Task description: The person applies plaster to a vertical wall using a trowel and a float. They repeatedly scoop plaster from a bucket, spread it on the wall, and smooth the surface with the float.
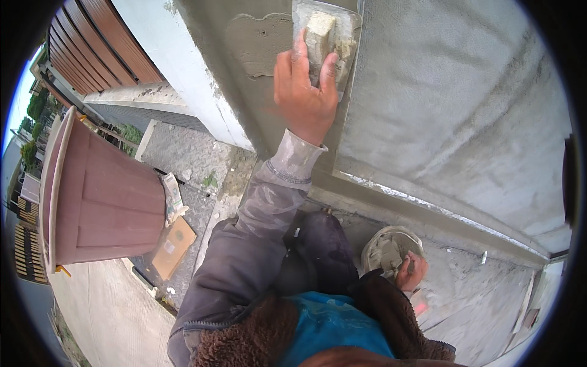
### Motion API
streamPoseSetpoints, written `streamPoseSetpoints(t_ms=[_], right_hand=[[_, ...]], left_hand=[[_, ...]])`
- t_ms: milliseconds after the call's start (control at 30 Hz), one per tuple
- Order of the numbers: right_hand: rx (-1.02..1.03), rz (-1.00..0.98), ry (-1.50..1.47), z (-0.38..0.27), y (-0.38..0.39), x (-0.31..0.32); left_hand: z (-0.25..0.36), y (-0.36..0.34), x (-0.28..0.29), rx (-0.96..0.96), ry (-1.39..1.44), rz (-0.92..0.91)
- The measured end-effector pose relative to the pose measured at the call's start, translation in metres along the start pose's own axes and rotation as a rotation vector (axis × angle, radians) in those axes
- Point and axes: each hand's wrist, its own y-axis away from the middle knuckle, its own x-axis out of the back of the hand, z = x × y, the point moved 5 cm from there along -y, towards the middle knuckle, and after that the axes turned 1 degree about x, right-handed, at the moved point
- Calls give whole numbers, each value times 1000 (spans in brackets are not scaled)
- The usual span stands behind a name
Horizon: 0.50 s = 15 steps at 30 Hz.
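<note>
My left hand (307,98) reaches up to the wall, fingers and thumb closed around the block handle of a plastering float (346,58). The float's thin, pale plate lies against the grey surface, smeared with mortar. Left of it, a patch of wet mortar (260,46) with a ragged edge covers part of the narrow wall strip. Low on my right, my right hand (411,273) is at the rim of a round bucket (367,254) of grey mortar (388,252). Its fingers are curled around something mortar-coloured that I cannot make out.
A large reddish-brown tub (110,196) stands on the left. Beside it lie a flat piece of cardboard (174,249) and a crumpled paper bag (173,196). A broad grey plastered panel (440,104) fills the right, above a low ledge (440,217). Brown slats (101,43) rise at upper left.
</note>
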Motion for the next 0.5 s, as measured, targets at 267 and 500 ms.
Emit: streamPoseSetpoints(t_ms=[267, 500], right_hand=[[80, -49, -248, -78, -39, -16], [45, -179, -429, -107, -23, -56]], left_hand=[[-5, 20, 45, 91, 252, -52], [-119, -5, 73, 391, 295, -30]])
